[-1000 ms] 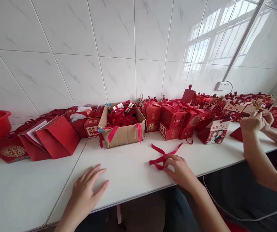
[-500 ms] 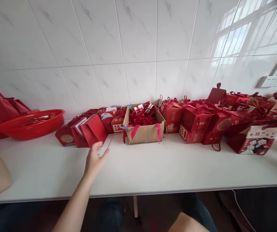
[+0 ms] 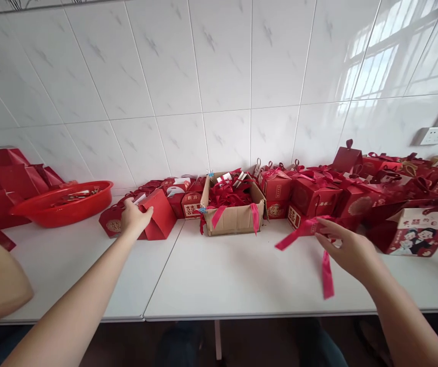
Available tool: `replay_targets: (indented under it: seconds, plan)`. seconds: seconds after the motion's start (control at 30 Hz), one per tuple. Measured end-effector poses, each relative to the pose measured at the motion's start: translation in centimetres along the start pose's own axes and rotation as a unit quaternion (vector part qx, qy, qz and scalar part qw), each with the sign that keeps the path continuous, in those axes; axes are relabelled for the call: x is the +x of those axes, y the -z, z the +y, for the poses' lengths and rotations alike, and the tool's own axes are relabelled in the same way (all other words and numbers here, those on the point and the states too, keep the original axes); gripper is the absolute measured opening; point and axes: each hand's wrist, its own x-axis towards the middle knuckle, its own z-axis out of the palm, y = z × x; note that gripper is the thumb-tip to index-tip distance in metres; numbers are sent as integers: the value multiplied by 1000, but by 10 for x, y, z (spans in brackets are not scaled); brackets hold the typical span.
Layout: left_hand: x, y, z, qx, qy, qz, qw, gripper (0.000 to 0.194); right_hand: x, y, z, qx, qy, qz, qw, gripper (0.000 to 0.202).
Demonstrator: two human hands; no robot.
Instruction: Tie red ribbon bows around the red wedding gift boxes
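Observation:
My left hand [image 3: 136, 216] is closed on a red gift box [image 3: 160, 215] at the left of the table. Its thumb lies against the box's side, and part of the fingers is hidden. In my right hand [image 3: 351, 251] is a pinkish-red ribbon [image 3: 299, 235], pinched between thumb and fingers. Both ribbon ends hang loose above the tabletop, in front of stacked red boxes [image 3: 316, 196]. Between my hands, a cardboard box [image 3: 238, 222] holds a heap of red ribbons [image 3: 231, 196]; two strips drape over its front wall.
A red plastic basin [image 3: 56, 220] with small items stands at the left. Beyond it are folded red boxes [image 3: 16, 178] and another person's arm [image 3: 3, 278]. More red boxes [image 3: 387, 176] crowd the right side. A box with a cartoon couple [image 3: 417, 239] lies near the right. A tiled wall [image 3: 226, 76] rises behind.
My left hand has moved left and back onto the red gift box and closed on it. My right hand has come up from below the table edge, now holding a ribbon.

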Motion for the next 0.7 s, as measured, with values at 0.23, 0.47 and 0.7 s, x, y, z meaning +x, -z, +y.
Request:
replay_targets:
  seconds: [0.23,0.47,0.7]
  plan:
    - [-20,-12,2,-85,-22,17,996,67,22,-18,-52,-8,130,16,991,32]
    - [-65,-66,-8,-142,-2,72,987,84,102,-75,-132,230,79,-32,969,31]
    - [-65,-86,-30,-150,-41,57,986,76,195,-154,-176,294,-54,-92,950,30]
